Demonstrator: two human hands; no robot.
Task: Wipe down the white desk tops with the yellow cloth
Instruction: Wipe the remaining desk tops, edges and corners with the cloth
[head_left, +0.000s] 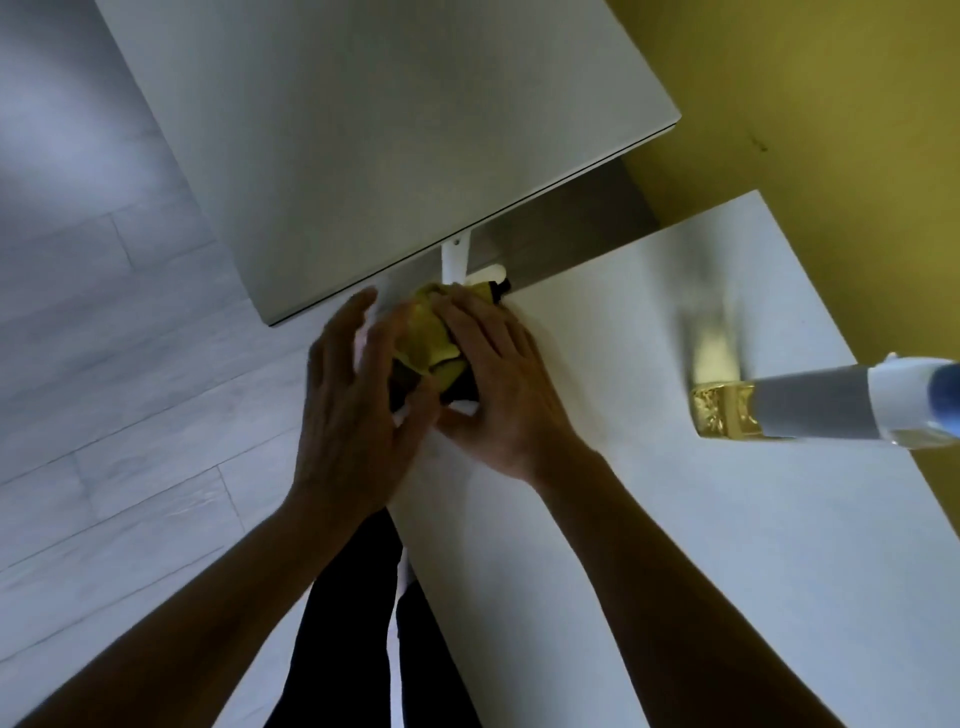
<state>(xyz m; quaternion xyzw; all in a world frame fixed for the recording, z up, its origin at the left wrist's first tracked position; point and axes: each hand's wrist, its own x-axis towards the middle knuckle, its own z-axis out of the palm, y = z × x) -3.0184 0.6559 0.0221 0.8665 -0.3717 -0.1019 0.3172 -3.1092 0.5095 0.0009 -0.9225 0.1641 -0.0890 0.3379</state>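
Bunched yellow cloth (428, 340) sits at the near-left corner of the nearer white desk top (649, 467), right at the corner edge, sandwiched btw both hands. Left hand (353, 400) is at the cloth's 8 o'clock, fingers fairly straight and spread, cupping its left side; whether it grips or just steadies, can't tell. Right hand (498, 379) lies at the cloth's 4 o'clock, fingers laid flat over the top, thumb tucked in under toward the left hand, so pressing more than clamping. Right hand is nearer the open desk surface, which runs off toward 4–5 o'clock; prob the wiping hand.

Cloth looks crumpled into a wad, no clear long axis, w/ dark patches underneath, maybe shadow or a dark side. Second white desk top (395, 135) is at 12 o'clock, apart across a gap. Spray bottle w/ yellowish liquid (810, 408) stands at 3 o'clock.
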